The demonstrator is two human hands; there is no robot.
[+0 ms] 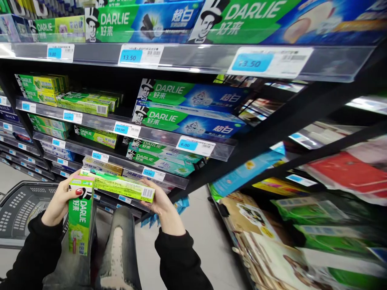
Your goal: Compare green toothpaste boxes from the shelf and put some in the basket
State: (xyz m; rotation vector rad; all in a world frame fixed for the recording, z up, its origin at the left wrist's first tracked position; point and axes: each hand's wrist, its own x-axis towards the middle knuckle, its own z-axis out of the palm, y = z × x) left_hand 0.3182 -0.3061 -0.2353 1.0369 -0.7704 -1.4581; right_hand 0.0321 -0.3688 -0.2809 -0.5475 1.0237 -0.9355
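Observation:
My left hand (58,203) is closed around one end of a green toothpaste box (80,219), which points downward with its front face toward me. The thumb, with a red nail, presses on that face. My right hand (161,205) grips the right end of a second toothpaste box (117,186), yellow-green with a barcode on its end. This box lies almost level in front of the lower shelves. Its left end meets the top of the first box, close to my left fingers; whether those fingers also hold it is hidden.
Shelves with clear front lips (163,139) and price tags carry stacked toothpaste boxes (193,94) ahead. A grey shopping basket (18,217) stands at the left, beside my bent knees. Another shelf on the right holds bagged goods (317,213), blurred.

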